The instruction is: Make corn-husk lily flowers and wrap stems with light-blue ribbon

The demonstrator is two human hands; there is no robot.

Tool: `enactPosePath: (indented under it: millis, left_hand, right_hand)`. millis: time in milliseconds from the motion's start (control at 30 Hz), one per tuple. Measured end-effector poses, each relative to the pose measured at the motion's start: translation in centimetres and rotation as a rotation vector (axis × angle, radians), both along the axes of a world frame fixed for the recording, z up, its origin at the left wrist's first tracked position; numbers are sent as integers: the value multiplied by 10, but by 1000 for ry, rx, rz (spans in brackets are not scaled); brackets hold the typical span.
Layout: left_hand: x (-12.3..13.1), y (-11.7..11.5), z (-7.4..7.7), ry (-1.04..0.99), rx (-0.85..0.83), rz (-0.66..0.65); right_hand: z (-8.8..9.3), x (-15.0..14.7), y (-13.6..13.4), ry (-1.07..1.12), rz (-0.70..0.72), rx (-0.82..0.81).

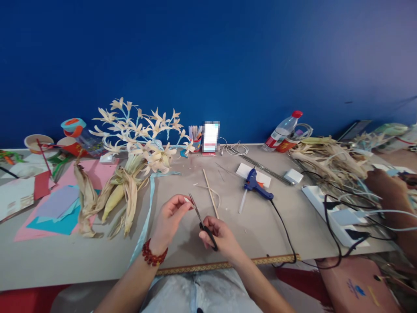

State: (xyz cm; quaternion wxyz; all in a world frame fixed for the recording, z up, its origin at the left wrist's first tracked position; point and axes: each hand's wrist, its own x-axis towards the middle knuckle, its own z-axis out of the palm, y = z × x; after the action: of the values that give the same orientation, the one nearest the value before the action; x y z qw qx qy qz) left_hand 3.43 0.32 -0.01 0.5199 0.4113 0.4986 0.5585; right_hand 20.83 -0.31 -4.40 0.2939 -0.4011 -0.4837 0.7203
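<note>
My left hand [170, 221], with a red bead bracelet at the wrist, pinches a small pale piece [186, 200] between thumb and fingertips. It may be corn husk, but it is too small to be sure. My right hand [222, 238] grips black-handled scissors [196, 210], whose blades point up beside the left fingertips. Just beyond the hands lie a thin wooden stick [210, 191] and a curled pale strip [217, 196]. To the right, a blue glue gun [253, 182] rests on a white card, with a clear glue stick [243, 201] near it.
Husk flowers [156, 126] on blue stems, an ear of corn [113, 202] and coloured paper [58, 204] are at left. A lit phone [211, 135] stands at the back. A bottle [282, 130], husks [329, 161], a power strip [322, 208] and another person's hand [386, 184] are at right.
</note>
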Motion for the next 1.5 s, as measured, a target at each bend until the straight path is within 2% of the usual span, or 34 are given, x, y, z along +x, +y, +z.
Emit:
enactPosePath:
  millis: [433, 600, 800, 967, 1200, 1300, 1433, 1500]
  left_hand:
    - [-4, 0, 1, 12, 10, -39]
    - [-4, -1, -1, 6, -13, -28]
    - [3, -3, -1, -22, -67, -35]
    - [6, -5, 3, -45, -86, -105]
    - [10, -8, -6, -132, -47, -103]
    - [5, -8, -7, -121, -15, -66]
    - [-6, -8, 0, -73, 46, -46]
    - [-9, -7, 3, -46, 50, -69]
  right_hand:
    - [0, 4, 3, -59, -2, 8]
    - [1, 4, 6, -27, -165, 5]
    - [26, -13, 15, 115, -338, 138]
    - [33, -24, 20, 153, -362, 202]
    - [25, -26, 17, 105, -376, 211]
    - [16, -16, 19, -107, -284, 282]
    - [8, 2, 20, -766, -91, 517]
    - [10, 7, 17, -1010, -33, 619]
